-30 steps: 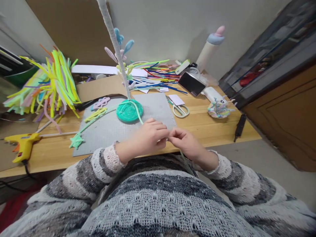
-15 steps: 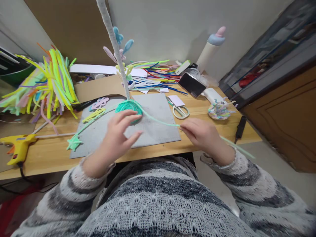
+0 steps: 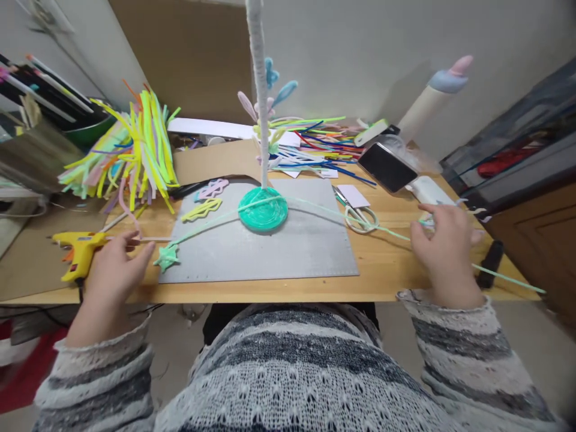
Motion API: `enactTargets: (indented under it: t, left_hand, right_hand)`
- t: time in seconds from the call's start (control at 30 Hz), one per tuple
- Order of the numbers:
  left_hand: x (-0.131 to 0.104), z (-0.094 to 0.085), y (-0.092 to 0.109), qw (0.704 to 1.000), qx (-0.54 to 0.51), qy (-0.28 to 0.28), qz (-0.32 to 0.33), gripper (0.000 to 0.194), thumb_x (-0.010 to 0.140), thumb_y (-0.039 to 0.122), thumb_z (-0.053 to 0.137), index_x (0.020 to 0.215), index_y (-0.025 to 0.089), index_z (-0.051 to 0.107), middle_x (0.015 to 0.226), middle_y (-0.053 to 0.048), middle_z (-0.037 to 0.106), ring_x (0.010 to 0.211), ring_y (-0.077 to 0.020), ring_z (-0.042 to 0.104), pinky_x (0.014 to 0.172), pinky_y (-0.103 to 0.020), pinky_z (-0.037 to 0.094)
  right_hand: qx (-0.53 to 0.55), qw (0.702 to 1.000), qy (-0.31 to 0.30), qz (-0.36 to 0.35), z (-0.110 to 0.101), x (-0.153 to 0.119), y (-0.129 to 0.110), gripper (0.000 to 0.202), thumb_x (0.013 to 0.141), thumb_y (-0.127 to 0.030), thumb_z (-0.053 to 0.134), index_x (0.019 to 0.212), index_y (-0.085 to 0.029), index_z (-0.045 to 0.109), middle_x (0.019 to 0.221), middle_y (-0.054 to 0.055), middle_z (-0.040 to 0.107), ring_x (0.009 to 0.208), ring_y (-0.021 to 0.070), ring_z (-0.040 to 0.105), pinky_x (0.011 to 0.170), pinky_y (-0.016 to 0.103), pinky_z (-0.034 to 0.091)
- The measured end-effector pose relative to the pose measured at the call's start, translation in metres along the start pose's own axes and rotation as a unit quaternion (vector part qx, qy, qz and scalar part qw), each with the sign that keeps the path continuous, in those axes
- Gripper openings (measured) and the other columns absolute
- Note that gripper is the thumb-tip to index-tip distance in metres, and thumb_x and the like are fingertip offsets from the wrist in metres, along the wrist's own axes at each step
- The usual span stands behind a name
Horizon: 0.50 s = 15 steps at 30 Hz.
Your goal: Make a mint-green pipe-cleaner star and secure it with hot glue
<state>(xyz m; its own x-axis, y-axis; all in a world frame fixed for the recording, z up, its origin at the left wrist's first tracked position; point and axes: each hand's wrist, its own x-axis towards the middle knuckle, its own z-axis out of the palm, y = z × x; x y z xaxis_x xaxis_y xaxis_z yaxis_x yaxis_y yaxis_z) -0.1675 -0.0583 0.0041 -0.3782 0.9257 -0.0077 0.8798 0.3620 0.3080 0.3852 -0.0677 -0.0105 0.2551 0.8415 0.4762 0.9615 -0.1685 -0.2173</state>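
Note:
My left hand [image 3: 117, 264] is at the rear of the yellow glue gun [image 3: 81, 249], thumb apart from the fingers; whether it touches the gun or the glue stick behind it cannot be told. My right hand [image 3: 445, 249] is over the right part of a long light-green pipe cleaner [image 3: 324, 210], its thumb and forefinger apart. This strand runs from a green star [image 3: 168, 258] across a round green coiled base [image 3: 263, 210] and out past my right hand. A white wrapped stem [image 3: 258, 90] rises from behind the base.
A grey mat [image 3: 270, 258] lies under the base, with yellow and pink zigzag pieces on its left. Scissors [image 3: 361, 219], a phone [image 3: 387, 167] and loose pipe cleaners [image 3: 319, 150] lie further right. A bundle of pipe cleaners [image 3: 144, 144] stands at the left.
My left hand has moved from beside the base leftward to the glue gun. My right hand has slid right along the strand, and its pinch has opened. The view has shifted left.

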Motion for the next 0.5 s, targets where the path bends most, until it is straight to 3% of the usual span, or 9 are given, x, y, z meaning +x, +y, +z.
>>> enactTargets:
  t: [0.1,0.17,0.37,0.5]
  left_hand:
    - [-0.001,0.000,0.009,0.994,0.058,-0.070,0.064,0.049,0.079,0.050,0.057,0.108,0.011,0.064,0.105,-0.014,0.066,0.097,-0.0304,0.060,0.080,-0.033,0.045]
    - [-0.004,0.000,0.015,0.989,0.089,-0.086,0.081,0.047,0.078,0.052,0.058,0.100,0.012,0.063,0.095,-0.013,0.065,0.090,-0.0295,0.059,0.074,-0.031,0.042]
    - [-0.013,0.002,0.011,0.993,0.076,-0.071,0.065,0.043,0.074,0.060,0.062,0.069,0.019,0.052,0.072,-0.005,0.057,0.072,-0.0239,0.054,0.061,-0.026,0.034]
    - [-0.022,0.001,0.007,0.992,-0.080,-0.095,0.031,0.032,0.070,0.047,0.071,0.070,0.019,0.055,0.060,0.002,0.057,0.060,-0.0183,0.052,0.057,-0.024,0.034]
  right_hand:
    - [0.063,0.995,0.060,-0.048,0.001,-0.001,-0.029,0.032,0.085,-0.031,0.052,0.106,-0.014,0.067,0.114,0.021,0.063,0.112,0.0373,0.057,0.095,0.052,0.037]
    - [0.097,0.987,0.077,-0.098,0.003,-0.002,-0.049,0.027,0.084,-0.032,0.054,0.099,-0.016,0.069,0.107,0.016,0.066,0.106,0.0345,0.060,0.094,0.052,0.037]
    - [0.168,0.963,0.010,-0.210,0.016,-0.013,-0.106,0.016,0.088,-0.024,0.056,0.095,-0.020,0.069,0.107,0.011,0.067,0.104,0.0280,0.061,0.095,0.048,0.035]
    - [0.206,0.930,-0.066,-0.297,0.022,-0.020,-0.143,0.015,0.089,-0.019,0.055,0.097,-0.022,0.067,0.108,0.009,0.068,0.106,0.0256,0.060,0.102,0.049,0.029]
